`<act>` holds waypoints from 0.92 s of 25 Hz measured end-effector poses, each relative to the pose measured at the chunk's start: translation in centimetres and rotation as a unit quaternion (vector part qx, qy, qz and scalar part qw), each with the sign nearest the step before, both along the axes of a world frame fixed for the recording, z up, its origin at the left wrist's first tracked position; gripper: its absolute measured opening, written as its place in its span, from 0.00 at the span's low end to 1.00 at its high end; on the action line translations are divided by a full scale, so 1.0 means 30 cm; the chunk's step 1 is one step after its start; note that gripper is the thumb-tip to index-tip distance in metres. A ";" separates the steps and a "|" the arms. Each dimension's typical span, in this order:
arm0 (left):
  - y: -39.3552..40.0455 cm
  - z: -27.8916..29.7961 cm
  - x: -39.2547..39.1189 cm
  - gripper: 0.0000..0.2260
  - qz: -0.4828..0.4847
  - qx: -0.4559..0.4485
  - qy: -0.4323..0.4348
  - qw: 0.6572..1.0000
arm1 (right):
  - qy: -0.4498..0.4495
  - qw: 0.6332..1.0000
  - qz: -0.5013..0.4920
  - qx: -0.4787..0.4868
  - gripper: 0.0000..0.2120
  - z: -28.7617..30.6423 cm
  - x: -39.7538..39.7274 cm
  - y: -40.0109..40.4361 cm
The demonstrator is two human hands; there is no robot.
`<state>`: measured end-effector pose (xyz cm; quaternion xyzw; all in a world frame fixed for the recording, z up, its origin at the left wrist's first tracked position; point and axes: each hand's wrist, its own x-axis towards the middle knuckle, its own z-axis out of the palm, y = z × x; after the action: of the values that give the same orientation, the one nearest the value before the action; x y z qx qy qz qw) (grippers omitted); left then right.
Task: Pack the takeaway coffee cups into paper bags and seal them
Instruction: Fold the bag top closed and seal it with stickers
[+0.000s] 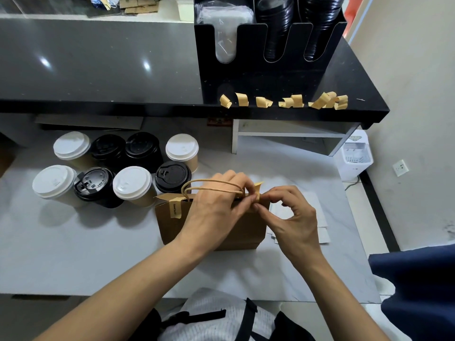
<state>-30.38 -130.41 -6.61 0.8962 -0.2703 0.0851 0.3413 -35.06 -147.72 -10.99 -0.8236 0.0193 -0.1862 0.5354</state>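
Kraft-paper and black cups, 8 in all (pixel 115 169), stood lidded in 2 rows at the left of the pale counter (pixel 73 254), unpacked. Just right of them stood the brown paper bag (pixel 211 230), its top folded shut and 1 tan sticker (pixel 176 207) already over the left part of the fold. The left hand (pixel 216 205) lay across the bag's top by the twine handles (pixel 209 184), its fingers pinching a second sticker (pixel 257 190) at the right part of the fold. The right hand (pixel 293 212) met it there, thumb and forefinger pinched on the same strip. Sealing seemed the step in hand; next the strip would need folding over the edge and pressing flat. More curled stickers (pixel 285 101) waited along the black shelf behind.
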 end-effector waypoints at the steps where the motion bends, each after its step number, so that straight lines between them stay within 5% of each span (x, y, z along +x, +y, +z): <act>1: 0.006 -0.007 0.006 0.08 -0.015 0.005 -0.001 1.000 | 0.002 1.000 -0.001 -0.002 0.08 -0.003 0.002 -0.002; 11: 0.039 -0.047 0.081 0.15 -0.106 0.090 -0.010 0.990 | -0.004 1.000 -0.016 0.008 0.14 0.001 -0.003 0.000; 23: 0.033 -0.024 0.080 0.15 -0.106 0.127 -0.084 0.983 | -0.036 0.995 0.049 -0.077 0.03 0.015 0.027 -0.032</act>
<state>-27.98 -129.41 -7.33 0.8881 -0.4003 0.0879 0.2083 -34.26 -148.68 -10.55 -0.8548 -0.0547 -0.1905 0.4796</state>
